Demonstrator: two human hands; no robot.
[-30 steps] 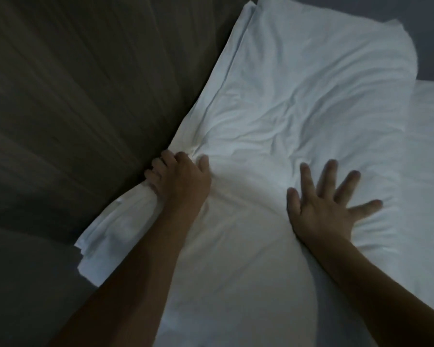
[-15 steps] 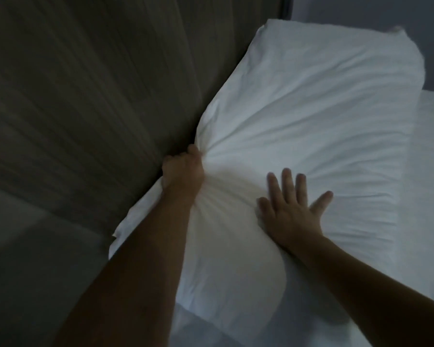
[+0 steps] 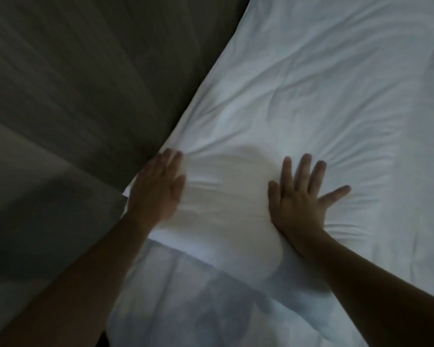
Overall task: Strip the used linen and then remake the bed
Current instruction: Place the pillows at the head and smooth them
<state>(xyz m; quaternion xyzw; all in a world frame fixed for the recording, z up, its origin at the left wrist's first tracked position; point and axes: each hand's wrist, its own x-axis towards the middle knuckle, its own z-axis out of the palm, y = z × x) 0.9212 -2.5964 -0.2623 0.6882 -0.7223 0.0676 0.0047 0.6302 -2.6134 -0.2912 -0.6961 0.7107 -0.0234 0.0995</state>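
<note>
I am looking down at a white pillow [image 3: 298, 101] that is lying along the dark wood-grain headboard [image 3: 90, 78], its long edge touching the panel. My left hand [image 3: 158, 189] is pressing flat on the pillow's near corner, right where the cloth is meeting the headboard; the fingers are lying straight and together, a little blurred, and creases are fanning out from under them. My right hand [image 3: 298, 199] is resting palm down on the pillow's middle, well apart from the left, with fingers spread wide and straight and the thumb angled out to the right. Neither hand is gripping any cloth. Between the hands the pillow is bulging up. Its near end is lying on the white sheet [image 3: 186, 304], which is showing in shadow in the lower part of the view. I am seeing no brand, label or writing on the linen or the headboard. The light is dim throughout.
</note>
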